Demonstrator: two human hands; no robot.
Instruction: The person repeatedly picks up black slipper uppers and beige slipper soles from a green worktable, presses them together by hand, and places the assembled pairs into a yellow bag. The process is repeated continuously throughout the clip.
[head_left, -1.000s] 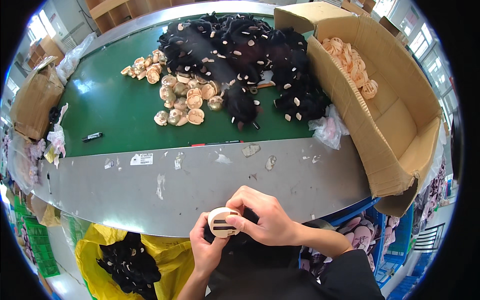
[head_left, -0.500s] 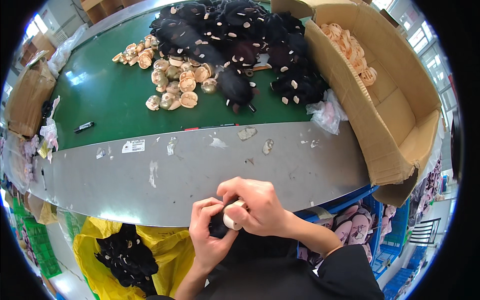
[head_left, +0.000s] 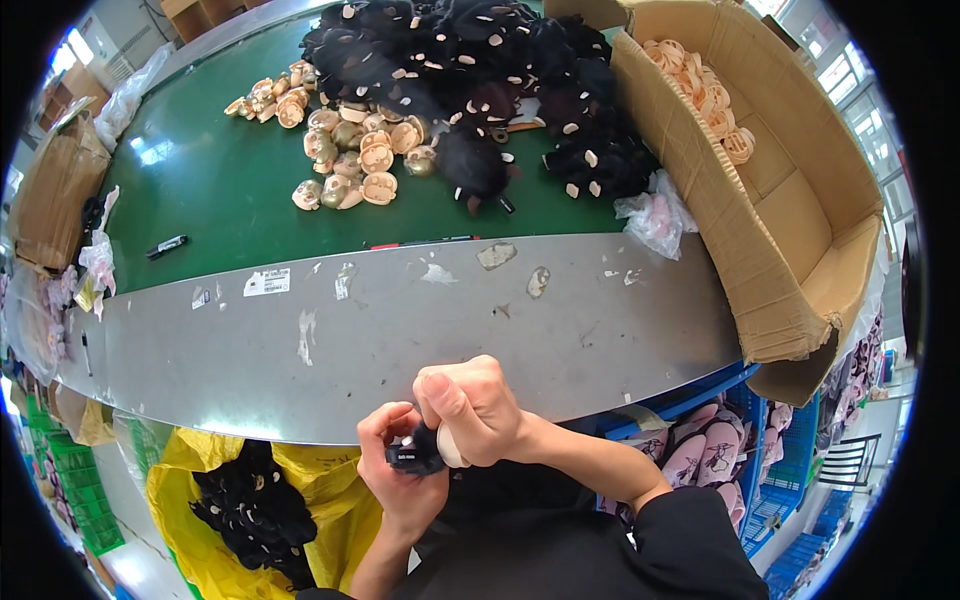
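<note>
At the near edge of the smooth grey metal tabletop (head_left: pixel 420 325), a soft black fabric piece (head_left: pixel 425 452) sits between both hands. Its visible long axis runs roughly left to right, the end with a small dark tag pointing left. The left hand (head_left: pixel 402 478) curls its fingers around it; the right hand (head_left: pixel 472 412) is clenched over a pale cream, rounded, plastic-looking piece (head_left: pixel 450 446), whose narrow visible part stands roughly upright against the fabric's right end.
</note>
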